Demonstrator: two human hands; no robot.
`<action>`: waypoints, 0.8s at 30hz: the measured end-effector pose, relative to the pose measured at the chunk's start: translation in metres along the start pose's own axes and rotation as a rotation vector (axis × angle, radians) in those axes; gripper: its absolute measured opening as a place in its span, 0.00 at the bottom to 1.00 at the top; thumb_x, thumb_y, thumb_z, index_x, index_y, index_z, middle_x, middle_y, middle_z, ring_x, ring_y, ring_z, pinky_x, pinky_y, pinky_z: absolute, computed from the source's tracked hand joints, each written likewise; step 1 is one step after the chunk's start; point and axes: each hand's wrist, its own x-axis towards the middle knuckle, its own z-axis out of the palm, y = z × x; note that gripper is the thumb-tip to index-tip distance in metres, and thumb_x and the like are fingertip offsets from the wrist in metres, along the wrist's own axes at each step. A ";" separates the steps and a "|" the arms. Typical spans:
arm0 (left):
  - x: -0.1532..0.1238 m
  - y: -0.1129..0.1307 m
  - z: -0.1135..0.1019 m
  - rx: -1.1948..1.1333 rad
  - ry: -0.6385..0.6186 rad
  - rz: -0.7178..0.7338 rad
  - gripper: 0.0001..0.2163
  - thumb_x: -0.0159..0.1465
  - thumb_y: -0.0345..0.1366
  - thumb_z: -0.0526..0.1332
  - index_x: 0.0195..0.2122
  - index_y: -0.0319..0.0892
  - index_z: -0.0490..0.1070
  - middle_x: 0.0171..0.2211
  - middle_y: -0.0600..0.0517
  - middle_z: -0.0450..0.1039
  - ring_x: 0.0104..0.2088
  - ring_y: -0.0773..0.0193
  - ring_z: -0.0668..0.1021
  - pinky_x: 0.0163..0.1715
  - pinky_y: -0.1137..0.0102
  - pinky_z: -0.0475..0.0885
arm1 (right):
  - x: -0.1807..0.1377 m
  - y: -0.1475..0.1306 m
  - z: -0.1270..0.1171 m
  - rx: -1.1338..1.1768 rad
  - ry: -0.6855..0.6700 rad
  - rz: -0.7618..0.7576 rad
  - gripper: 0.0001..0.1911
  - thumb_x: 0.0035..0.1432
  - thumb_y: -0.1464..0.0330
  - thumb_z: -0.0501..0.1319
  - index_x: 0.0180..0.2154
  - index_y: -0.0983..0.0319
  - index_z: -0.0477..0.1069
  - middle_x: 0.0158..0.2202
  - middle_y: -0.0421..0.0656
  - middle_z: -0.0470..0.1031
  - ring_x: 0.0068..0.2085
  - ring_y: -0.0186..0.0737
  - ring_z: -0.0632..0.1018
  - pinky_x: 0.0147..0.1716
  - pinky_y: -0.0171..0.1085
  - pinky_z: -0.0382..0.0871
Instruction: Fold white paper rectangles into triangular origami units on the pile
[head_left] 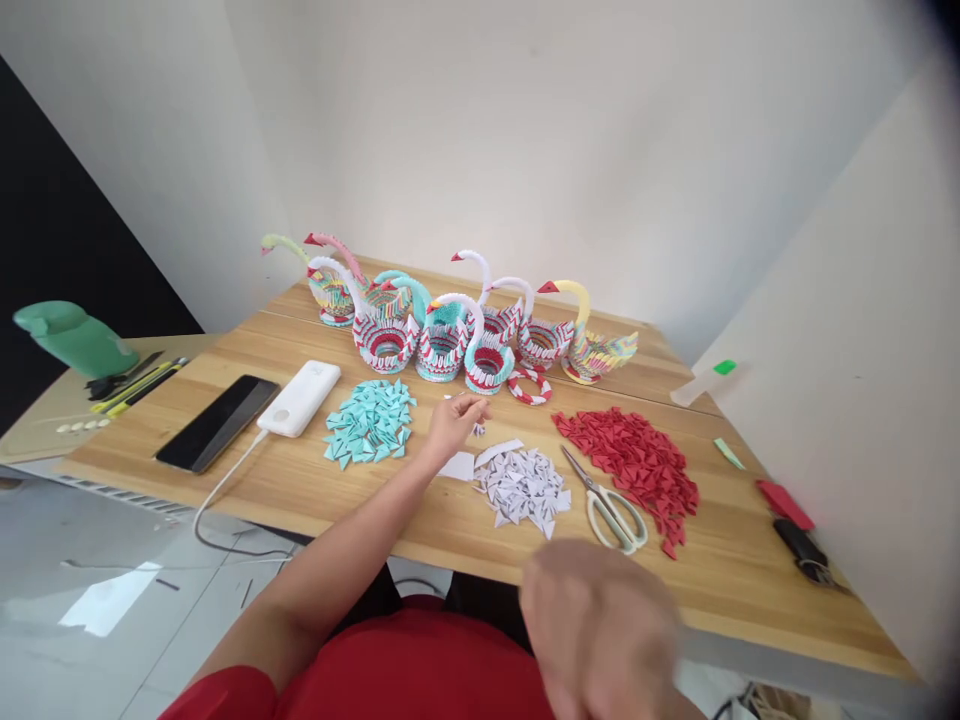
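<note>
My left hand [454, 422] reaches out over the wooden table [450, 520], its fingers curled and pinched near a small white folded paper piece [478, 429] just above the pile of white folded paper triangles [523, 486]. What the fingers hold, if anything, is too small to make out. My right hand [600, 625] hangs close to the camera at the bottom of the view, blurred by motion, its fingers not readable. A pile of light blue triangles [370, 421] lies left of my left hand. A pile of red triangles [634, 456] lies to the right.
A row of several paper swan baskets [465, 325] stands along the back of the table. White-handled scissors [611, 505] lie between the white and red piles. A black phone [217, 422] and a white power bank [300, 398] with its cable lie at left. A black tool [802, 548] lies at right.
</note>
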 end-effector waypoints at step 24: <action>-0.003 0.008 -0.001 -0.233 -0.029 -0.057 0.15 0.54 0.46 0.62 0.31 0.36 0.72 0.25 0.49 0.73 0.24 0.67 0.72 0.28 0.72 0.69 | 0.050 0.006 0.031 -0.832 -0.160 -0.054 0.11 0.62 0.77 0.54 0.30 0.62 0.71 0.32 0.42 0.76 0.35 0.38 0.73 0.44 0.42 0.61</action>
